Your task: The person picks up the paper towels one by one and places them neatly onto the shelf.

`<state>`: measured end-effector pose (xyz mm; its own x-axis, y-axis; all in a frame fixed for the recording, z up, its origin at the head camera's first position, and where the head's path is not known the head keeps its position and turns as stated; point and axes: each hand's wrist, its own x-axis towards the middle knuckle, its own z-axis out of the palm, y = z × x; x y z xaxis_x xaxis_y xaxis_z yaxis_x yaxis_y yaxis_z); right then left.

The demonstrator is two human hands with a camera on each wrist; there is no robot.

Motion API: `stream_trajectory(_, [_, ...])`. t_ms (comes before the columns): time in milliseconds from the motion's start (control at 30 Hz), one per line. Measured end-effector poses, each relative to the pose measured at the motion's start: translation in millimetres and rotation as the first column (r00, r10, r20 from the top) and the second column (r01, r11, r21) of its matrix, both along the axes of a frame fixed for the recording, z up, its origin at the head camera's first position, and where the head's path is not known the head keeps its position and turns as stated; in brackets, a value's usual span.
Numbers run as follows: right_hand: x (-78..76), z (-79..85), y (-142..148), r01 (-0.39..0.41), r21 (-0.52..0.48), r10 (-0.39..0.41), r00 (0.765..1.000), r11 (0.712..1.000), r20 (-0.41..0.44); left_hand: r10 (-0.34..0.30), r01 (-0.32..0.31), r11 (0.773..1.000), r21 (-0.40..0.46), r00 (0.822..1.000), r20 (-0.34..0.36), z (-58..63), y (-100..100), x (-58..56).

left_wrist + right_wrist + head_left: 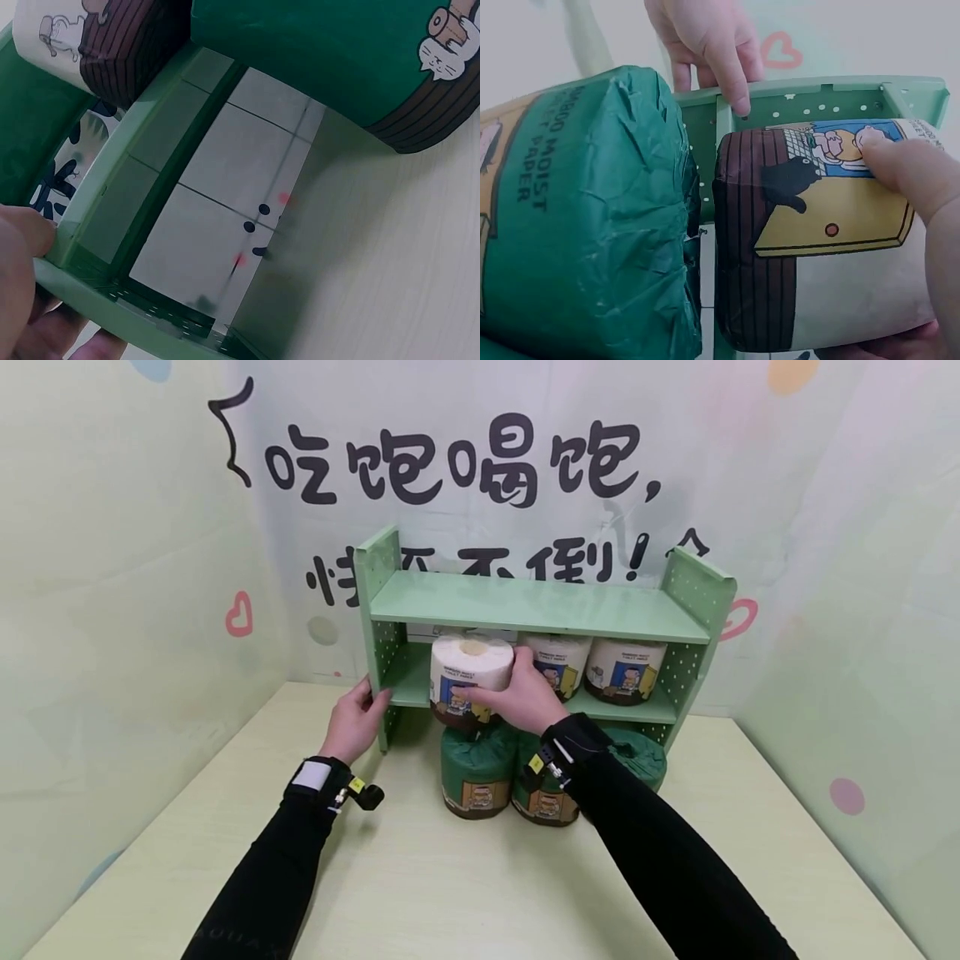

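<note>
A toilet paper roll (453, 670) with a white top and a brown base is held by my right hand (528, 697), thumb across its front and fingers behind. It is at the front left of the middle shelf of a green rack (540, 606), above the green-wrapped rolls. My left hand (352, 725) grips the rack's left side panel, with its thumb (731, 82) on the front edge in the right wrist view. There, the held roll (840, 300) hides the right fingers in part. Whether its base touches the shelf I cannot tell.
Two more white rolls (627, 670) stand on the right of the middle shelf. Green-wrapped rolls (480, 772) stand on the table (450, 893) below, in front of the rack, partly behind the right arm. A printed wall (480, 402) rises behind the rack.
</note>
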<state>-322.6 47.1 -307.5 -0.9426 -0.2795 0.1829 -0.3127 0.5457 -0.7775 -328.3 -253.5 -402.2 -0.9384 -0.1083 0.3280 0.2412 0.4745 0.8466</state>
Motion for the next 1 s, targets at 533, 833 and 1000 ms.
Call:
stream_trajectory(533, [-3.0, 8.8, -18.8, 0.068, 0.059, -0.065, 0.997, 0.996, -0.047, 0.013, -0.013, 1.0, -0.01, 1.0, -0.001, -0.5, 0.9, 1.4])
stream_trajectory(833, [-8.4, 12.5, -26.9, 0.113, 0.16, -0.099, 0.991, 0.981, -0.092, 0.012, -0.012, 1.0, -0.007, 1.0, -0.008, 0.3, 0.7, 1.9])
stream_trajectory(1000, [-12.9, 13.4, -30.1, 0.121, 0.152, -0.105, 0.988, 0.981, -0.114, 0.019, -0.02, 1.0, -0.021, 1.0, -0.011, -0.8, -1.3, -0.9])
